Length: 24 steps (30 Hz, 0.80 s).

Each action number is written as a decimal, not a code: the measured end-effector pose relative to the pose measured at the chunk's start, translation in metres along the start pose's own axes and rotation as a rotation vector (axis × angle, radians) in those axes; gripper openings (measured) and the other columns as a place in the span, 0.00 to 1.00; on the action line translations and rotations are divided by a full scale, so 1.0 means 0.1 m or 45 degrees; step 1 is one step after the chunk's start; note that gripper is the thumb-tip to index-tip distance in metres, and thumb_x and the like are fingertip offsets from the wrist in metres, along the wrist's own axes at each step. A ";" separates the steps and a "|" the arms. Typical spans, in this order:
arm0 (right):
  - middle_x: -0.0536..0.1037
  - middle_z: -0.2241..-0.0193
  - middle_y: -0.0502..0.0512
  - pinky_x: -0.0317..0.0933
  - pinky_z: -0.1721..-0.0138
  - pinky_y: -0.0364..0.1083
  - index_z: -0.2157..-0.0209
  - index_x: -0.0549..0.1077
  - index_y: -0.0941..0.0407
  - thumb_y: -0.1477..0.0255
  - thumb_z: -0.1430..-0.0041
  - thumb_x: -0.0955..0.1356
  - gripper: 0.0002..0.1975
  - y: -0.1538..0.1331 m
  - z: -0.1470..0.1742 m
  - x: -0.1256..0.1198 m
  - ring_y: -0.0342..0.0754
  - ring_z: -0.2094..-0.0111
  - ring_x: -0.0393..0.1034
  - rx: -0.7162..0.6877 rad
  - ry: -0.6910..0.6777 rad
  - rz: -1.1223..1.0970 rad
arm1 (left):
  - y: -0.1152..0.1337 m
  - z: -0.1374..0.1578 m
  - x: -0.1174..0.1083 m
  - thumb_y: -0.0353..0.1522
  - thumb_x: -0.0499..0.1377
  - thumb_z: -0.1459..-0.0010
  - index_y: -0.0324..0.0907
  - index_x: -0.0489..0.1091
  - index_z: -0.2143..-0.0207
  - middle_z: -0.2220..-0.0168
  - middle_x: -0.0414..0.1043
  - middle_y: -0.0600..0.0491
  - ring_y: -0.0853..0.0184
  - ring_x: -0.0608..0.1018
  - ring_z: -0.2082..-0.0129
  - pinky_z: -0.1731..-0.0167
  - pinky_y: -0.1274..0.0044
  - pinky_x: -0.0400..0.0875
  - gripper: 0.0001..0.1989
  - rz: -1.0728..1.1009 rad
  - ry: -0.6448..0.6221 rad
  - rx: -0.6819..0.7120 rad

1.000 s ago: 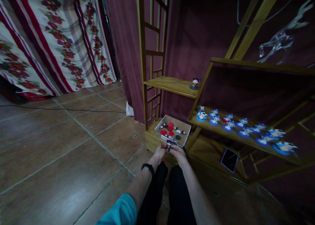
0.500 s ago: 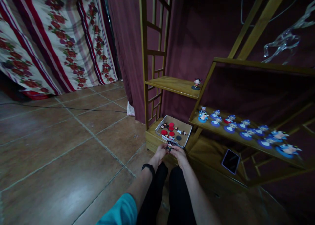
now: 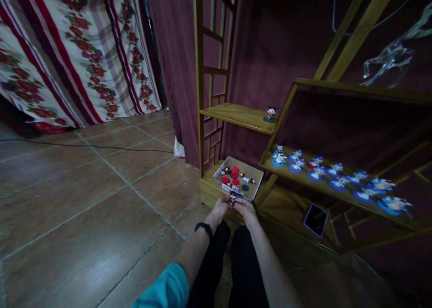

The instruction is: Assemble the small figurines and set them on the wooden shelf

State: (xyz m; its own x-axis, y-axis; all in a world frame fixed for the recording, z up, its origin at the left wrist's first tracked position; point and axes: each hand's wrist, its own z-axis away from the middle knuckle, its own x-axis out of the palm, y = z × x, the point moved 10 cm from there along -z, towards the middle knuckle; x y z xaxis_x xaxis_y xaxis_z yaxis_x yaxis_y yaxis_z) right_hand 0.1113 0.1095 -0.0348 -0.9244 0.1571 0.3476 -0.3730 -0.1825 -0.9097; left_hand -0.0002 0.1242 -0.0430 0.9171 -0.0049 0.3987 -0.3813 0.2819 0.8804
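Note:
A small dark-haired figurine (image 3: 232,196) is held upright between my two hands, in front of the near edge of a cardboard box (image 3: 255,193). My left hand (image 3: 221,207) grips it from the left, fingers closed at its lower part. From the right, my right hand (image 3: 245,208) pinches the same figurine; its base is partly hidden by the fingers. Inside the box lie several more figurines, red round bases (image 3: 235,169) and a dark grey round base (image 3: 245,188).
One figurine on a grey base (image 3: 270,114) stands on the upper wooden shelf (image 3: 236,114). Several blue-based figurines (image 3: 316,174) fill the right shelf. Below lies a dark-screened phone or tablet (image 3: 316,220). A clear horse ornament (image 3: 389,58) stands higher up. A cable (image 3: 101,147) crosses the floor.

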 end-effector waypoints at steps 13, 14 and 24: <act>0.77 0.77 0.52 0.64 0.62 0.50 0.77 0.75 0.57 0.70 0.74 0.74 0.14 -0.06 0.04 -0.01 0.50 0.71 0.72 -0.024 0.038 -0.014 | 0.02 0.04 0.03 0.19 0.58 0.63 0.37 0.71 0.67 0.71 0.72 0.51 0.72 0.70 0.75 0.75 0.82 0.61 0.16 0.005 -0.021 0.006; 0.77 0.77 0.52 0.64 0.62 0.50 0.77 0.75 0.57 0.70 0.74 0.74 0.14 -0.06 0.04 -0.01 0.50 0.70 0.72 -0.022 0.040 -0.010 | 0.02 0.04 0.03 0.19 0.58 0.63 0.37 0.71 0.67 0.71 0.72 0.51 0.73 0.70 0.76 0.75 0.82 0.61 0.17 0.004 -0.024 0.004; 0.78 0.75 0.53 0.64 0.62 0.51 0.77 0.75 0.57 0.70 0.74 0.75 0.15 -0.04 0.04 -0.04 0.52 0.68 0.72 -0.021 0.067 0.008 | 0.00 0.04 -0.02 0.17 0.56 0.64 0.37 0.70 0.67 0.70 0.72 0.50 0.71 0.71 0.72 0.73 0.81 0.61 0.18 0.009 0.028 0.007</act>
State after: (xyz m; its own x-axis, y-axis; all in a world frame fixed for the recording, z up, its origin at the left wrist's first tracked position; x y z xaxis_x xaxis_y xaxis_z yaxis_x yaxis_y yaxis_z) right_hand 0.1165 0.1053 -0.0315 -0.9212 0.2066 0.3296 -0.3652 -0.1678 -0.9157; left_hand -0.0025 0.1205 -0.0423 0.9166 0.0186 0.3994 -0.3885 0.2770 0.8788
